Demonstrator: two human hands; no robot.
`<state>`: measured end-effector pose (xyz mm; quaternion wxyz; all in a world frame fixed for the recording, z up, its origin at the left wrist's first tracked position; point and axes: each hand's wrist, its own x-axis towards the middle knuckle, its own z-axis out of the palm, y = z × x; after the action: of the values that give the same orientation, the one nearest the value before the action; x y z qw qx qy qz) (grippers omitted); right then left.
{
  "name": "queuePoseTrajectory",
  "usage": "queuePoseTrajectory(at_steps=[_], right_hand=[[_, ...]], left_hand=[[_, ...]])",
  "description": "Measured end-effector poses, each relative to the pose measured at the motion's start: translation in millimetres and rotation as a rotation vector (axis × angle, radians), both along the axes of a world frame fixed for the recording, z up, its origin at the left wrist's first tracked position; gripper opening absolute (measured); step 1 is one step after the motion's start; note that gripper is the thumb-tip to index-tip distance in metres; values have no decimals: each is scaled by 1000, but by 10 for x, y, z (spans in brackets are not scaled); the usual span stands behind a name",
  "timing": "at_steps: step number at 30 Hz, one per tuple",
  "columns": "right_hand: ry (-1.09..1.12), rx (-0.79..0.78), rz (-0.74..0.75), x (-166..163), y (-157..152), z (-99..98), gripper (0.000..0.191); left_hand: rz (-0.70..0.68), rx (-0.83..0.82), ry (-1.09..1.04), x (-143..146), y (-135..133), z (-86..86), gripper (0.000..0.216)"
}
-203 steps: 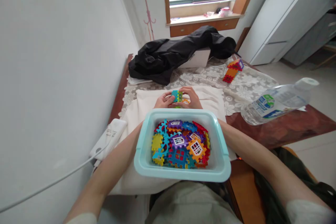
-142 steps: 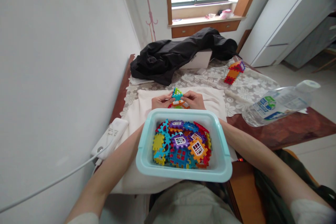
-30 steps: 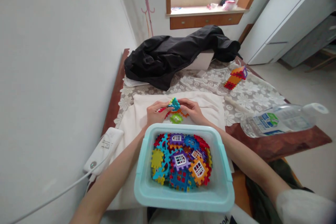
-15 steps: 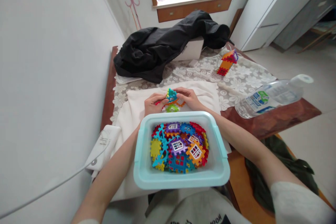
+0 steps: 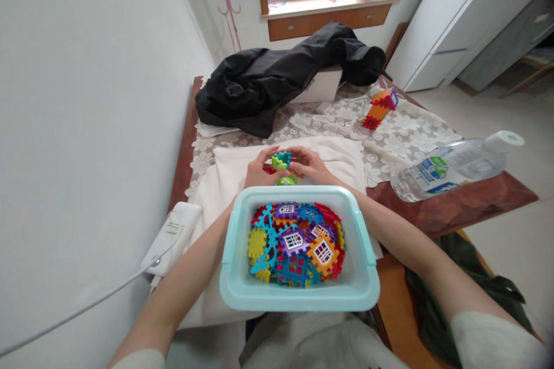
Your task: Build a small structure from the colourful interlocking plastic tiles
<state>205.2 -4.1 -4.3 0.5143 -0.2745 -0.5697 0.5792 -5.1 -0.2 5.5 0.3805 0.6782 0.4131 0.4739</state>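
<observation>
Head view: our left hand (image 5: 258, 170) and right hand (image 5: 308, 164) both pinch teal-yellow block cluster (image 5: 281, 160), now lifted higher off white cloth (image 5: 341, 155); green piece (image 5: 286, 181) left lying beside bin (image 5: 234, 242).

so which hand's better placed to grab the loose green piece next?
Probably the left hand. The green piece lies on the white cloth just behind the bin rim, under the left thumb side; the right hand sits slightly farther, pinching the block cluster.
</observation>
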Motion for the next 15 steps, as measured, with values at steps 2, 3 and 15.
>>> queuePoseTrajectory(at_steps=[2, 3, 15], right_hand=[[7, -13, 10, -2, 7, -18, 55], [12, -13, 7, -4, 10, -29, 56], [-5, 42, 38, -49, -102, 78, 64]], left_hand=[[6, 7, 12, 5, -10, -10, 69], [1, 12, 17, 8, -15, -14, 67], [-6, 210, 65, -53, -25, 25, 53]])
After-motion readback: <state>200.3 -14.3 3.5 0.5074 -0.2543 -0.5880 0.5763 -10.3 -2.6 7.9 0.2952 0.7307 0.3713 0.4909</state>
